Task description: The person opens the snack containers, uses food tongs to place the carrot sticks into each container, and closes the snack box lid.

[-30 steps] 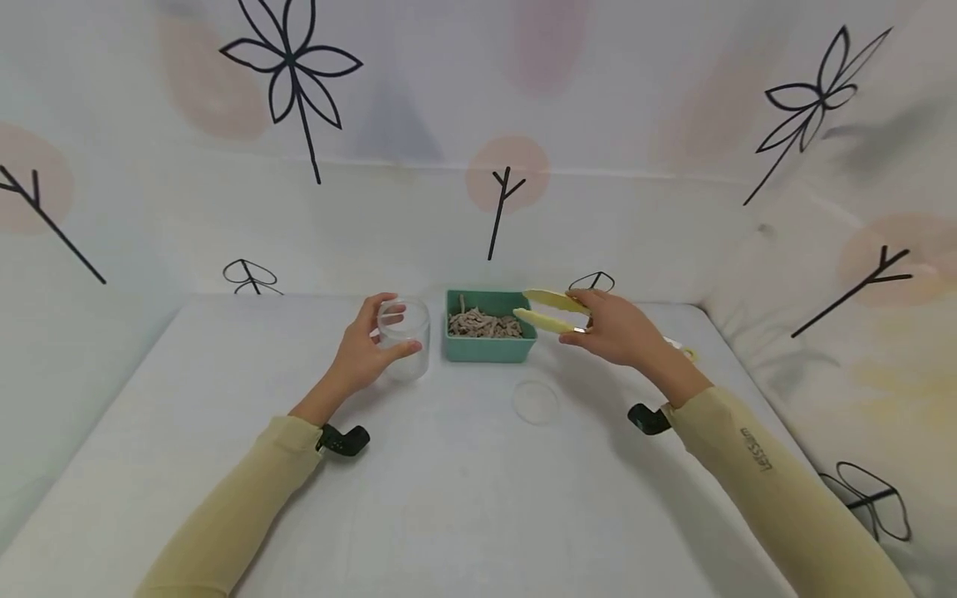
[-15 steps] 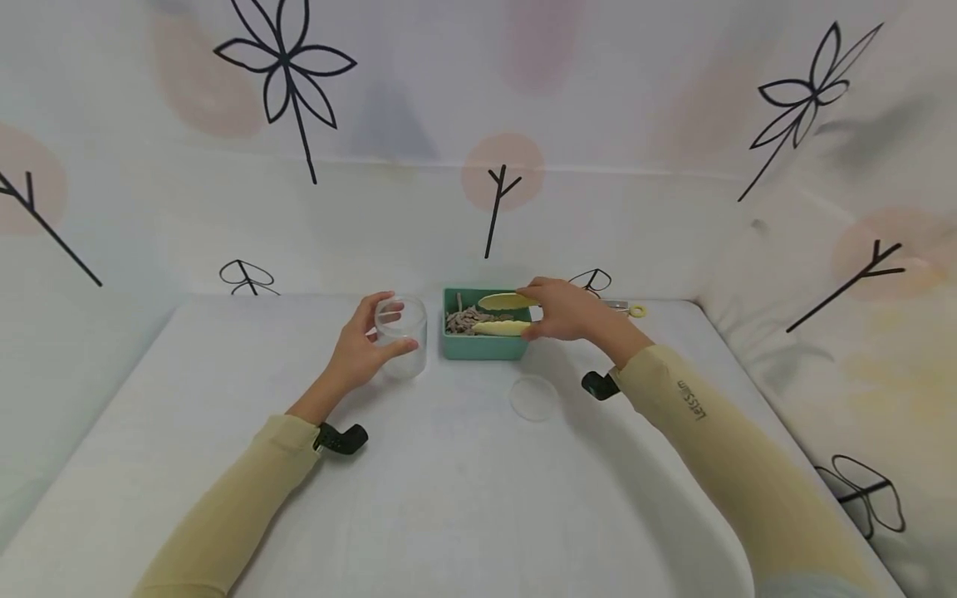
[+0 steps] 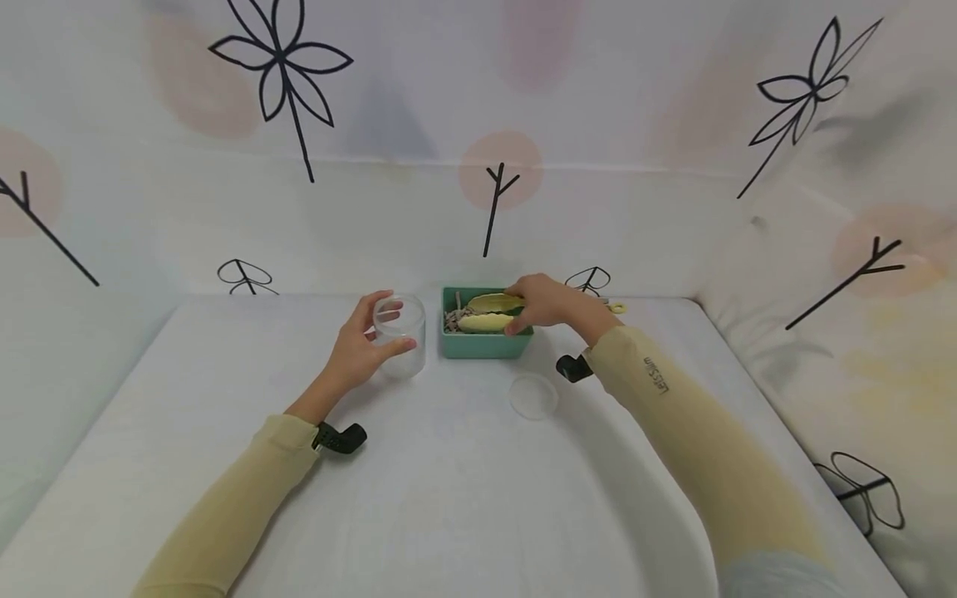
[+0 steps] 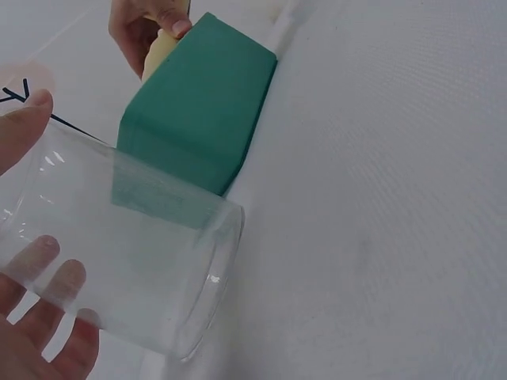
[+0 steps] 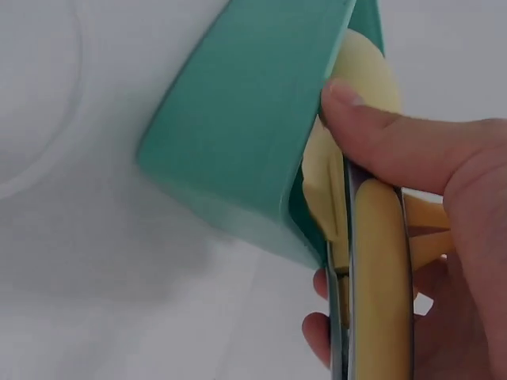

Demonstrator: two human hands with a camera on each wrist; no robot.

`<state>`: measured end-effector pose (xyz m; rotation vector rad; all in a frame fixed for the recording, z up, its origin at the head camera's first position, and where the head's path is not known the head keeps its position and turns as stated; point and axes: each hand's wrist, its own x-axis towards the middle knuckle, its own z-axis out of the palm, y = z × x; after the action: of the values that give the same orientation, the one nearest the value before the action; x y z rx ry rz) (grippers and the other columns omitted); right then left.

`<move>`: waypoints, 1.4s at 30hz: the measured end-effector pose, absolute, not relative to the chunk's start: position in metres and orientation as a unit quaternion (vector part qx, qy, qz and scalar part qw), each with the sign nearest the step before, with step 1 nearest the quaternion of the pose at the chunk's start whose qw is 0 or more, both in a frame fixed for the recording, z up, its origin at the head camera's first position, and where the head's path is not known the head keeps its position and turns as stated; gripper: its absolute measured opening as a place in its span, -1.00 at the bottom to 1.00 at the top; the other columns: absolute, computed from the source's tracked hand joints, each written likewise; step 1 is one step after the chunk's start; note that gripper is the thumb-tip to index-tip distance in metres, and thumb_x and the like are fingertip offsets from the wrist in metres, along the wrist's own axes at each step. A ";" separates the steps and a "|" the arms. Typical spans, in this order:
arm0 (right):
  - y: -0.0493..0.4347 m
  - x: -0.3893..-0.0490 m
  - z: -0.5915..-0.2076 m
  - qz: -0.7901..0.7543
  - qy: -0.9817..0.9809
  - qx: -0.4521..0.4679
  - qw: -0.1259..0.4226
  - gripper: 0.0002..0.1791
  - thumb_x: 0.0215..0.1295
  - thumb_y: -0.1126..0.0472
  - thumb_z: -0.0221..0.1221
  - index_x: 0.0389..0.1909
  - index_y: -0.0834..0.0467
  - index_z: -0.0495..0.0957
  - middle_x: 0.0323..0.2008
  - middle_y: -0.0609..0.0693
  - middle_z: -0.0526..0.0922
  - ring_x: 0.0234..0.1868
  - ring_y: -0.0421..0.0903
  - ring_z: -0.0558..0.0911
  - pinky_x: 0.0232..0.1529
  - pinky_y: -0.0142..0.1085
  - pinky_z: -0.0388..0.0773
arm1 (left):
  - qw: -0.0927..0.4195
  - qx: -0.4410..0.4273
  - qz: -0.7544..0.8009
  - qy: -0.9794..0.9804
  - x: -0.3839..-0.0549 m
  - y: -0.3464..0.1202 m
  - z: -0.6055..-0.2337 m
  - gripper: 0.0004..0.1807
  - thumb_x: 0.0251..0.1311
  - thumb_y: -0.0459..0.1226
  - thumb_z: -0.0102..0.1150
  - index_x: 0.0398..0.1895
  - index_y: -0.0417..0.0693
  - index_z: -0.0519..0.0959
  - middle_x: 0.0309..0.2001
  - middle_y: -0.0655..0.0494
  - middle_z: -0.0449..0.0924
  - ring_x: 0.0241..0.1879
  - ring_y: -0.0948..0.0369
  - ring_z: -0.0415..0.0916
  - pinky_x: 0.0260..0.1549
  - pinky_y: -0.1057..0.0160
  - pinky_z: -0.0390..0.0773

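My left hand [image 3: 357, 353] grips a clear, see-through jar [image 3: 404, 349], thumb on the near side and fingers round the far side. In the left wrist view the jar [image 4: 119, 237] shows nothing inside. To its right stands a green rectangular tub [image 3: 482, 346] with greyish-brown, twig-like pieces [image 3: 453, 321] in it. My right hand [image 3: 544, 301] holds yellow tongs [image 3: 486, 322] over the tub, their two broad tips down inside it among the pieces. In the right wrist view the thumb presses on the tongs [image 5: 379, 269] beside the tub's rim; the tips are partly hidden by its wall.
A clear round lid [image 3: 533, 397] lies flat on the white table [image 3: 449, 498], in front of the tub. Behind my right hand a small thing with a yellow ring [image 3: 616, 308] lies partly hidden. A patterned cloth wall [image 3: 374, 224] rises behind the table.
My right hand has moved left with the tongs, from beside the tub's right rim to inside it, and the tips have gone down to the pieces. The left hand and jar stay put.
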<state>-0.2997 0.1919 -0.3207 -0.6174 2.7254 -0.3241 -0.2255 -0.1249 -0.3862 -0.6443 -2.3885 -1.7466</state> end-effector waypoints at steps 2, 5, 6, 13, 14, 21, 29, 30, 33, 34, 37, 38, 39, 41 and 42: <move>0.189 -0.302 -0.321 -0.116 0.958 -0.209 0.159 -0.18 0.23 0.00 0.38 0.39 0.33 0.35 0.28 0.22 0.46 0.24 0.12 0.44 0.26 0.01 0.37 | 0.060 -0.213 -0.578 -0.785 -0.227 -0.126 -0.387 -0.15 0.15 -0.42 0.41 0.45 -0.25 0.16 0.33 -0.29 0.36 0.34 -0.20 0.27 0.25 -0.30 0.26; 0.186 -0.303 -0.323 -0.118 0.963 -0.198 0.143 -0.23 0.23 0.04 0.39 0.37 0.31 0.38 0.23 0.19 0.51 0.14 0.07 0.50 0.19 -0.03 0.44 | 0.063 -0.212 -0.587 -0.778 -0.232 -0.126 -0.394 -0.14 0.13 -0.41 0.43 0.46 -0.18 0.18 0.35 -0.24 0.35 0.35 -0.20 0.27 0.26 -0.28 0.25; 0.186 -0.302 -0.325 -0.118 0.964 -0.195 0.136 -0.25 0.23 0.05 0.39 0.36 0.30 0.40 0.20 0.18 0.53 0.10 0.06 0.51 0.15 -0.05 0.47 | 0.065 -0.213 -0.590 -0.777 -0.236 -0.127 -0.399 -0.13 0.12 -0.40 0.44 0.47 -0.15 0.18 0.35 -0.20 0.36 0.35 -0.18 0.28 0.27 -0.27 0.25; 0.189 -0.295 -0.331 -0.114 0.970 -0.194 0.090 -0.32 0.21 0.06 0.42 0.31 0.22 0.49 0.15 0.13 0.59 0.09 0.06 0.53 0.09 -0.05 0.50 | 0.085 -0.207 -0.557 -0.800 -0.251 -0.128 -0.419 -0.10 0.08 -0.20 0.52 0.48 0.20 0.24 0.35 0.07 0.41 0.33 0.00 0.34 0.24 -0.20 0.30; 0.189 -0.294 -0.331 -0.114 0.971 -0.195 0.084 -0.34 0.21 0.06 0.42 0.30 0.22 0.51 0.15 0.13 0.59 0.12 0.07 0.52 0.11 -0.04 0.49 | 0.089 -0.207 -0.549 -0.805 -0.250 -0.128 -0.418 -0.09 0.08 -0.18 0.52 0.48 0.23 0.24 0.35 0.09 0.41 0.32 0.03 0.35 0.24 -0.19 0.30; 0.203 -0.284 -0.329 -0.147 0.972 -0.176 0.049 -0.47 0.23 0.16 0.40 0.21 0.21 0.58 0.08 0.13 0.63 0.05 0.06 0.55 0.04 -0.04 0.52 | 0.102 -0.214 -0.525 -0.817 -0.248 -0.127 -0.415 -0.07 0.05 -0.15 0.54 0.49 0.24 0.24 0.33 0.02 0.42 0.31 0.06 0.35 0.25 -0.17 0.30; 0.216 -0.285 -0.330 -0.168 0.967 -0.185 0.045 -0.43 0.20 0.18 0.42 0.22 0.24 0.56 0.09 0.16 0.62 0.02 0.07 0.58 0.01 -0.02 0.53 | 0.087 -0.215 -0.538 -0.810 -0.247 -0.126 -0.415 -0.05 0.09 -0.22 0.51 0.52 0.15 0.18 0.39 0.03 0.36 0.35 0.00 0.31 0.26 -0.25 0.24; 0.216 -0.285 -0.330 -0.160 0.967 -0.189 0.052 -0.39 0.19 0.16 0.43 0.25 0.26 0.53 0.13 0.18 0.60 0.08 0.10 0.55 0.07 0.01 0.51 | 0.088 -0.214 -0.538 -0.810 -0.247 -0.125 -0.415 -0.04 0.09 -0.23 0.51 0.53 0.13 0.17 0.39 0.02 0.35 0.35 -0.02 0.30 0.26 -0.26 0.23; 0.211 -0.288 -0.329 -0.138 0.967 -0.199 0.074 -0.27 0.17 0.11 0.43 0.33 0.28 0.45 0.21 0.22 0.53 0.23 0.17 0.46 0.20 0.08 0.42 | 0.086 -0.212 -0.539 -0.811 -0.248 -0.125 -0.416 -0.02 0.08 -0.27 0.51 0.54 0.09 0.14 0.41 -0.03 0.32 0.36 -0.06 0.28 0.26 -0.28 0.22; 0.208 -0.288 -0.329 -0.131 0.967 -0.202 0.080 -0.25 0.17 0.09 0.43 0.35 0.28 0.43 0.23 0.23 0.51 0.25 0.18 0.44 0.23 0.08 0.40 | 0.085 -0.212 -0.539 -0.811 -0.249 -0.125 -0.416 -0.01 0.08 -0.28 0.50 0.54 0.07 0.13 0.41 -0.04 0.32 0.37 -0.08 0.27 0.26 -0.29 0.21; 0.197 -0.290 -0.328 -0.114 0.966 -0.214 0.091 -0.23 0.17 0.08 0.43 0.36 0.28 0.42 0.22 0.23 0.50 0.21 0.16 0.46 0.21 0.06 0.41 | 0.080 -0.212 -0.540 -0.811 -0.248 -0.125 -0.416 -0.01 0.09 -0.30 0.49 0.55 0.05 0.12 0.42 -0.06 0.30 0.37 -0.10 0.26 0.28 -0.29 0.20; 0.193 -0.291 -0.328 -0.108 0.965 -0.220 0.091 -0.24 0.17 0.08 0.42 0.35 0.28 0.43 0.21 0.22 0.51 0.19 0.15 0.47 0.20 0.04 0.43 | 0.079 -0.212 -0.540 -0.811 -0.248 -0.125 -0.416 -0.01 0.09 -0.29 0.50 0.55 0.06 0.13 0.42 -0.05 0.31 0.37 -0.09 0.26 0.28 -0.29 0.19; 0.189 -0.292 -0.329 -0.100 0.964 -0.228 0.089 -0.26 0.19 0.08 0.41 0.34 0.28 0.44 0.19 0.22 0.52 0.17 0.13 0.48 0.19 0.02 0.44 | 0.077 -0.213 -0.540 -0.810 -0.247 -0.124 -0.415 -0.02 0.10 -0.28 0.50 0.55 0.08 0.14 0.42 -0.04 0.31 0.37 -0.09 0.26 0.28 -0.28 0.19; 0.182 -0.293 -0.329 -0.091 0.964 -0.235 0.085 -0.31 0.21 0.10 0.39 0.32 0.26 0.46 0.17 0.20 0.54 0.13 0.12 0.49 0.14 0.01 0.46 | 0.075 -0.214 -0.540 -0.810 -0.246 -0.124 -0.414 -0.04 0.10 -0.24 0.50 0.54 0.11 0.15 0.41 -0.01 0.32 0.37 -0.08 0.27 0.28 -0.28 0.19; 0.178 -0.293 -0.330 -0.086 0.964 -0.237 0.081 -0.34 0.22 0.11 0.38 0.31 0.25 0.48 0.17 0.19 0.54 0.13 0.11 0.48 0.12 0.01 0.47 | 0.074 -0.214 -0.540 -0.810 -0.245 -0.123 -0.413 -0.04 0.10 -0.23 0.50 0.53 0.12 0.16 0.41 0.00 0.33 0.37 -0.07 0.27 0.29 -0.27 0.20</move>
<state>-0.2934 0.1782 -0.3296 -0.7094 2.8821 -0.2582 -0.2450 -0.1234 -0.4129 -0.6420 -2.4319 -1.6215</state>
